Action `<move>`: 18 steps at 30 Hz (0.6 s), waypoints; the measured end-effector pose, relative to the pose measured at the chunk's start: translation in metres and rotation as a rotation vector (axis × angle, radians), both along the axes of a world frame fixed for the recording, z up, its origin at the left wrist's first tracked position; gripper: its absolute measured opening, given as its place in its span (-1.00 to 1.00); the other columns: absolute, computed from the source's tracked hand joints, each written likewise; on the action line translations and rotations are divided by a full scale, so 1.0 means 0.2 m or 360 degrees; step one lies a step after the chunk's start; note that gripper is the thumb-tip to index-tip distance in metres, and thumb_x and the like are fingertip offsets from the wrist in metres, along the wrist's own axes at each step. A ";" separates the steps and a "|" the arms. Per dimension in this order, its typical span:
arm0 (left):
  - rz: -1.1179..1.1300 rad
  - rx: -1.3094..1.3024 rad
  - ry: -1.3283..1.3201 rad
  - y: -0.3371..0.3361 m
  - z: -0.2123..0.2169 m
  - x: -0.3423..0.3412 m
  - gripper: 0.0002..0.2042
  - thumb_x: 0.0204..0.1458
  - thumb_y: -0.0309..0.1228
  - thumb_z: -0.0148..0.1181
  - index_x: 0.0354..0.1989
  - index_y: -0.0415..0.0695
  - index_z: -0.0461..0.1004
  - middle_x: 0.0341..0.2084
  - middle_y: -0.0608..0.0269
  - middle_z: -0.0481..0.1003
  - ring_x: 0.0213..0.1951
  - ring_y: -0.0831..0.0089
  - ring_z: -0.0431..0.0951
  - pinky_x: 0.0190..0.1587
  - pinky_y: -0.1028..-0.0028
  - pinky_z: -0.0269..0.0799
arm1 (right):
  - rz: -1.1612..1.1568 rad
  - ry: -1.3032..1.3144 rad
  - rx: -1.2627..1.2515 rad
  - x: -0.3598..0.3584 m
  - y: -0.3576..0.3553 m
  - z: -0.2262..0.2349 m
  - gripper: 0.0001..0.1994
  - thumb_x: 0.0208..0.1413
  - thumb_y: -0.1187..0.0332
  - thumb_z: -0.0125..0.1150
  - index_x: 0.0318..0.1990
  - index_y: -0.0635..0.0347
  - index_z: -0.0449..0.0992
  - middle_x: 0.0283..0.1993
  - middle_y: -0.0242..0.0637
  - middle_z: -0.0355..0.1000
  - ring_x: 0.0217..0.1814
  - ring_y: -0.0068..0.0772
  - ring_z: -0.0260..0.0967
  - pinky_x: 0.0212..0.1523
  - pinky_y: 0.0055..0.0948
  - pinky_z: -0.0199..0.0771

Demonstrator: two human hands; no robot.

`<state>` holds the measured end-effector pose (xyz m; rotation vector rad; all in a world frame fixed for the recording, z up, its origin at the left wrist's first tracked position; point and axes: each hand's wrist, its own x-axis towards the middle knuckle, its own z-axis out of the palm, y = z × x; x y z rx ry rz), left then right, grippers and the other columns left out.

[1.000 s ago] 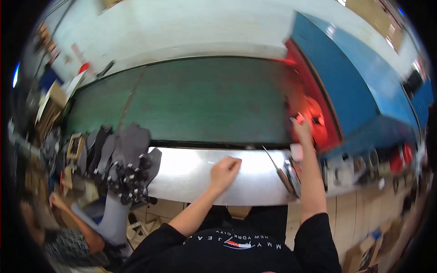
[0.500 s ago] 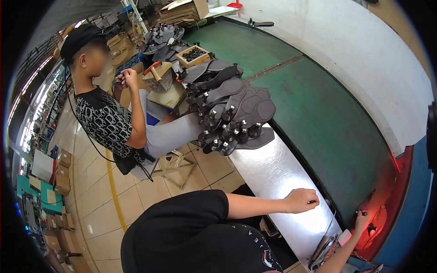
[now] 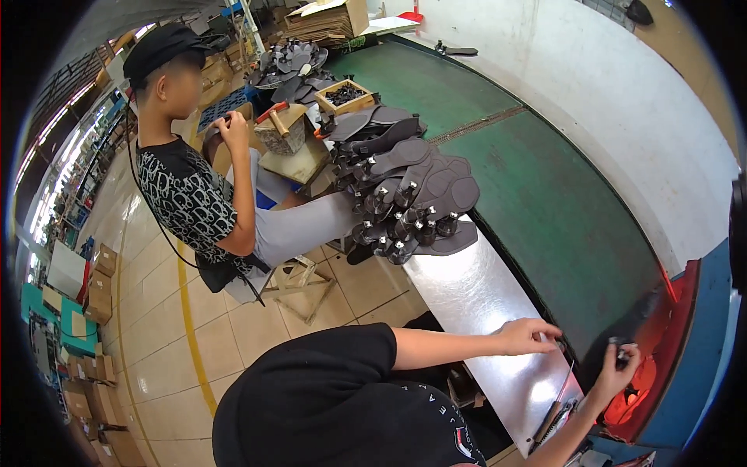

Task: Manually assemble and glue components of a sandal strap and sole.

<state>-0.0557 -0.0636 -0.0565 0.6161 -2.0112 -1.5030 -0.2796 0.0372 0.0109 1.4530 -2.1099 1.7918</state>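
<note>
One hammer (image 3: 277, 121) and one box (image 3: 356, 106) are seen left of the green belt (image 3: 537, 210). At least eight soles (image 3: 455, 194) are piled beside it.

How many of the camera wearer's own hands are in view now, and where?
2. The left hand is over the metal ledge, fingers loosely curled; the right hand is near the red panel, gripping a dark, partly blurred item. Neither hand is hidden.

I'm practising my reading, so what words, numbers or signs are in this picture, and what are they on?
Wearer's black shirt: small white letters, tilted; I don't copy printed words out.
Co-worker's shirt: white letter-like pattern, also left unquoted.
Cardboard boxes: any print is too small to read.
</note>
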 end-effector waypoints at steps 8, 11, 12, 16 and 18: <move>-0.0328 0.0506 0.0591 0.15 0.19 0.08 -0.50 -0.01 -0.36 0.31 0.16 -0.06 0.40 -0.05 0.23 0.41 -0.08 0.49 0.43 0.08 0.41 0.26 | 0.0493 -0.1236 0.0128 0.61 0.28 -0.13 -0.68 0.01 0.63 0.23 -0.06 0.25 0.37 -0.09 -0.33 0.38 -0.10 -0.56 0.35 -0.08 -0.64 0.35; -0.0379 0.0835 0.0516 0.15 0.25 0.11 -0.87 -0.03 -0.41 0.32 -0.33 -0.19 0.63 -0.28 0.26 0.49 -0.12 0.46 0.47 -0.01 0.48 0.31 | 0.0588 -0.1517 0.0083 0.59 0.43 -0.09 -0.54 0.03 0.65 0.16 0.14 0.33 0.30 0.04 -0.24 0.36 0.01 -0.50 0.33 -0.01 -0.57 0.35; -0.0416 0.0839 0.0605 0.14 0.26 0.13 -0.86 -0.02 -0.44 0.31 -0.29 -0.18 0.62 -0.26 0.26 0.48 -0.15 0.47 0.47 -0.04 0.50 0.33 | 0.0599 -0.1655 0.0030 0.61 0.46 0.00 -0.55 0.04 0.63 0.16 0.13 0.34 0.31 0.05 -0.25 0.36 0.02 -0.48 0.33 0.00 -0.56 0.34; -0.0517 0.0743 0.0402 0.18 0.35 0.18 -0.83 -0.03 -0.46 0.31 -0.24 -0.18 0.62 -0.31 0.27 0.51 -0.16 0.47 0.48 -0.04 0.49 0.34 | 0.0508 -0.0881 0.0186 0.65 0.46 -0.04 -0.64 0.03 0.64 0.19 0.02 0.31 0.36 -0.12 -0.33 0.38 -0.06 -0.54 0.34 -0.09 -0.60 0.36; -0.0554 0.0572 0.0285 0.16 0.39 0.19 -0.75 -0.06 -0.49 0.32 -0.16 -0.19 0.59 -0.28 0.23 0.50 -0.15 0.45 0.46 -0.02 0.47 0.32 | 0.0409 -0.1209 0.0036 0.73 0.39 0.01 -0.70 0.03 0.66 0.19 -0.07 0.27 0.36 -0.22 -0.38 0.37 -0.18 -0.59 0.34 -0.16 -0.64 0.36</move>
